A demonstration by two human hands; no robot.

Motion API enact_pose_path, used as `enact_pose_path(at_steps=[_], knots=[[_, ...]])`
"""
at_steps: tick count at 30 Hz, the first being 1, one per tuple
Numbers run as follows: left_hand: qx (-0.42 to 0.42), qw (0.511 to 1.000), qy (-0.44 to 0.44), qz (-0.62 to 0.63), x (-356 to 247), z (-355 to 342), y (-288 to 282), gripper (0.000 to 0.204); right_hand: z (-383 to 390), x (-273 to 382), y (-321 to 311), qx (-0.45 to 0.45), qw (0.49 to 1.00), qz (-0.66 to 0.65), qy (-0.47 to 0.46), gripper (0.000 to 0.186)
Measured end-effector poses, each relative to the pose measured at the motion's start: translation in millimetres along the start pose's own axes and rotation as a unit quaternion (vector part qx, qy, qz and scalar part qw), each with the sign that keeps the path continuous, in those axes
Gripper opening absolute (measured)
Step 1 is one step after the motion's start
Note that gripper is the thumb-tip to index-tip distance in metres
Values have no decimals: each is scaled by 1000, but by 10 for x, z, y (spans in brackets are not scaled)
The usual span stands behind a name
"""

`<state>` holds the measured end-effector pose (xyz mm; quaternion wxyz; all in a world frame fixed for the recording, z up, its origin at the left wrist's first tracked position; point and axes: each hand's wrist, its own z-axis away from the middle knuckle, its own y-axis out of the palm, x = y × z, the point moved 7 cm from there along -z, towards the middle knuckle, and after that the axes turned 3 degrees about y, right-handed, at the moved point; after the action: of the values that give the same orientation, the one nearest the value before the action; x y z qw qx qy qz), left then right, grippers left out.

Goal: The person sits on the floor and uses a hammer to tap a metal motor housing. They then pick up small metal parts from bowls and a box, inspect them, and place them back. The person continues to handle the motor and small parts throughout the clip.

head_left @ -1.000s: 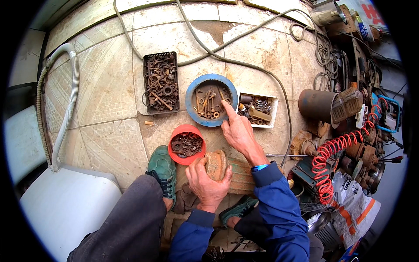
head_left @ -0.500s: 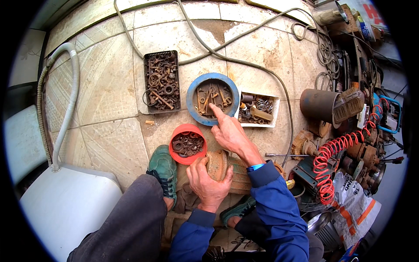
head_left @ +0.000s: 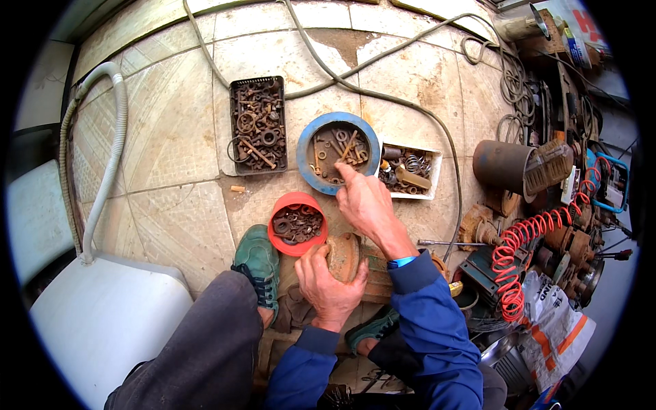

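My left hand grips a round rusty metal piece just below a red bucket of small rusty hardware. My right hand reaches into the blue round bowl, index finger stretched out and touching the loose bolts, nuts and washers, the other fingers partly curled with nothing visible in them. A black plastic tray heaped with rusty fasteners lies left of the bowl, and a white box with springs and metal parts sits at its right.
Cables cross the tiled floor. A white hose and white panel lie at left. At right are a metal cylinder, red coiled hose, rusty machinery and a sack. My green shoes flank the work.
My right index finger has moved down and left within the blue bowl, and some bolts and rings there lie differently. My left hand stays on the rusty piece.
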<state>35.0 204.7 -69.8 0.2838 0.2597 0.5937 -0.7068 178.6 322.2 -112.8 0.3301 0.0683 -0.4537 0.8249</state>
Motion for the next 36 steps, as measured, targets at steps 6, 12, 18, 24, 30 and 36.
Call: enact_pose_path(at_steps=[6, 12, 18, 24, 30, 36], knots=[[1, 1000, -2, 2, -17, -12, -10, 72, 13, -262, -208, -59, 997, -48, 14, 41], [0, 1000, -10, 12, -19, -17, -4, 71, 122, -388, -395, -25, 988, -135, 71, 42], [4, 1000, -15, 20, -22, -13, -4, 68, 154, -397, -268, -70, 990, -115, 39, 42], [4, 1000, -16, 19, -17, -11, -1, 67, 107, -310, -115, -6, 994, -86, 70, 63], [-1, 1000, -12, 18, -17, -10, -5, 67, 118, -101, 86, 60, 992, -94, 50, 68], [14, 1000, -6, 10, 16, 1, 14, 70, 225, -27, 299, 80, 992, -99, -11, 59]])
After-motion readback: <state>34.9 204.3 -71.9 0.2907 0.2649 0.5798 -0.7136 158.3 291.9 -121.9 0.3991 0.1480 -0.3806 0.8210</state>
